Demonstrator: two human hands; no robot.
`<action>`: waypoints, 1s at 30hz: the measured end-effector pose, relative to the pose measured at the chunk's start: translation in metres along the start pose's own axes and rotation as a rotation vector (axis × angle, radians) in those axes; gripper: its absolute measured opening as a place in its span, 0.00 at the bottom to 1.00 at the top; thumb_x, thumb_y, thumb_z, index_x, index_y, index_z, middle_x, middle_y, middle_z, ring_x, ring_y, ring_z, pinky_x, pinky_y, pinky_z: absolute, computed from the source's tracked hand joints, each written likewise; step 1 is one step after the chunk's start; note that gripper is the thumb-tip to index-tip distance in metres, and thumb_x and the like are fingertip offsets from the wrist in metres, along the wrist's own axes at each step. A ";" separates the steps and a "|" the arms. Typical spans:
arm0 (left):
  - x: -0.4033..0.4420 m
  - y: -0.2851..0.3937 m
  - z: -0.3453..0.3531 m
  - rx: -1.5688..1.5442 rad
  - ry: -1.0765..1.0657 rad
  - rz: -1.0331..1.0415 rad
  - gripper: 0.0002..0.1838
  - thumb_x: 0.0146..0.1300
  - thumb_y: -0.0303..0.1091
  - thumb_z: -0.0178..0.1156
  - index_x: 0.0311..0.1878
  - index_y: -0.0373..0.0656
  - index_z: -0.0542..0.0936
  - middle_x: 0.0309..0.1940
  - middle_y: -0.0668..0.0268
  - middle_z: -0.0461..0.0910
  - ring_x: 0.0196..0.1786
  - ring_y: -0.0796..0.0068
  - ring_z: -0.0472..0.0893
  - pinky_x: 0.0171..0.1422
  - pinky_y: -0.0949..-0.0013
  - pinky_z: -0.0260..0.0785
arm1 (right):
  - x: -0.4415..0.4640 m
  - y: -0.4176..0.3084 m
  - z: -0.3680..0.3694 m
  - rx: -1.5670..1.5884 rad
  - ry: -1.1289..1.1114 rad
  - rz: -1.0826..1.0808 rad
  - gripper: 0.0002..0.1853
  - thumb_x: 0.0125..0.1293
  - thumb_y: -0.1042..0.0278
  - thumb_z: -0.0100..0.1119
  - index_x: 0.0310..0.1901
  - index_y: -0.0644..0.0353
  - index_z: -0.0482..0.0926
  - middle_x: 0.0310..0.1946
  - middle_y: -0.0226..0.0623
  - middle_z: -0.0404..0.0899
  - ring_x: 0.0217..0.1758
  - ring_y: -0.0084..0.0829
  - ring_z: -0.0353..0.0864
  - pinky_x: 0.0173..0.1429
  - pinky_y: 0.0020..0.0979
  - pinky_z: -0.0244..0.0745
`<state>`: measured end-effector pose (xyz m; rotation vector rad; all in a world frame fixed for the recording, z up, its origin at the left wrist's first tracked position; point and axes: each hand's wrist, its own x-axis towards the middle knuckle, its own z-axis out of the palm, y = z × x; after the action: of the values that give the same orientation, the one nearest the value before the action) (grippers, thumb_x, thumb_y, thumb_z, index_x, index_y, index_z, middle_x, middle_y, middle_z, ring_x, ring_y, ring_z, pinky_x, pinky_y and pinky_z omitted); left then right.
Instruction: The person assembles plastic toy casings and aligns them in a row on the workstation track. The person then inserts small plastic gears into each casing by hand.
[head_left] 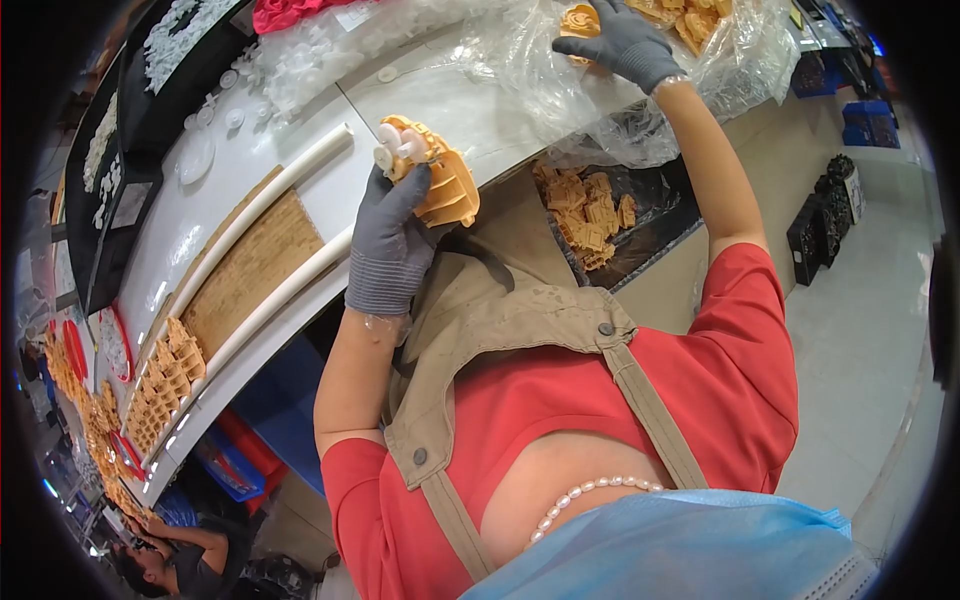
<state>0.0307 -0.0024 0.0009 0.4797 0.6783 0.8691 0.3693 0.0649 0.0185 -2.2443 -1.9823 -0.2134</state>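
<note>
My left hand (388,240), in a grey glove, is closed around a curved orange plastic shell part (448,185). White round plastic pieces (397,145) sit on that part near my thumb. At the top, my right hand (630,48), also gloved, has its thumb and fingers around a small orange plastic piece (580,22). This piece is over the clear plastic bag (530,70); whether it is lifted off the bag I cannot tell. More orange parts (690,22) lie in the plastic just right of my right hand.
Below the bench edge, a dark box (650,250) holds orange parts. White rails (260,215) flank a brown board, with orange parts (168,385) lined up at its far end. White pieces (290,75) lie beside black bins (130,180). Another person (185,560) works at lower left.
</note>
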 end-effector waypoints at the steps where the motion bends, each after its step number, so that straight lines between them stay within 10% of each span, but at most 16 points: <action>1: 0.001 -0.001 -0.001 -0.013 -0.007 0.021 0.25 0.67 0.30 0.59 0.66 0.44 0.65 0.53 0.59 0.76 0.53 0.62 0.80 0.53 0.57 0.80 | -0.007 -0.010 -0.009 -0.005 -0.002 0.025 0.48 0.55 0.31 0.61 0.66 0.64 0.64 0.54 0.58 0.75 0.53 0.53 0.79 0.58 0.45 0.74; 4: 0.001 -0.004 0.003 0.035 -0.037 0.044 0.25 0.67 0.29 0.58 0.66 0.45 0.65 0.54 0.59 0.75 0.54 0.62 0.80 0.53 0.57 0.80 | -0.001 -0.005 0.009 0.034 -0.203 0.131 0.40 0.59 0.36 0.58 0.60 0.64 0.68 0.48 0.59 0.78 0.45 0.54 0.82 0.50 0.47 0.77; 9: -0.006 -0.001 0.005 0.025 -0.057 -0.016 0.27 0.66 0.27 0.57 0.68 0.43 0.62 0.57 0.58 0.73 0.56 0.60 0.79 0.56 0.55 0.80 | -0.003 0.045 0.040 0.108 0.094 0.137 0.21 0.63 0.53 0.55 0.48 0.64 0.74 0.31 0.60 0.80 0.37 0.56 0.82 0.41 0.49 0.76; 12: -0.009 -0.003 0.005 0.041 -0.064 0.020 0.29 0.66 0.27 0.56 0.69 0.41 0.60 0.59 0.56 0.72 0.58 0.59 0.78 0.58 0.54 0.79 | -0.022 0.068 0.022 0.043 -0.011 0.159 0.18 0.68 0.59 0.59 0.53 0.62 0.81 0.42 0.31 0.84 0.41 0.22 0.81 0.47 0.25 0.76; 15: -0.008 -0.006 0.001 0.028 -0.086 0.027 0.30 0.66 0.27 0.56 0.70 0.40 0.58 0.61 0.55 0.70 0.60 0.58 0.77 0.60 0.54 0.78 | -0.057 0.053 0.001 0.656 0.088 0.245 0.22 0.66 0.56 0.63 0.55 0.63 0.79 0.42 0.33 0.84 0.41 0.24 0.81 0.46 0.25 0.76; 20: -0.004 -0.019 0.002 0.118 -0.039 0.096 0.32 0.66 0.28 0.57 0.71 0.40 0.58 0.62 0.55 0.70 0.62 0.58 0.76 0.61 0.53 0.77 | -0.117 -0.041 -0.037 1.539 -0.306 0.280 0.19 0.66 0.61 0.64 0.50 0.69 0.80 0.41 0.41 0.84 0.37 0.25 0.83 0.46 0.25 0.81; 30: -0.002 -0.029 0.006 -0.162 -0.040 0.020 0.23 0.77 0.43 0.43 0.67 0.39 0.62 0.60 0.57 0.70 0.65 0.62 0.71 0.69 0.57 0.67 | -0.129 -0.106 -0.023 1.487 -0.716 0.256 0.13 0.62 0.62 0.65 0.42 0.63 0.81 0.31 0.27 0.81 0.32 0.15 0.76 0.35 0.19 0.72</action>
<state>0.0495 -0.0212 -0.0122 0.3579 0.5627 0.9226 0.2484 -0.0525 0.0162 -1.4379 -1.1114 1.6471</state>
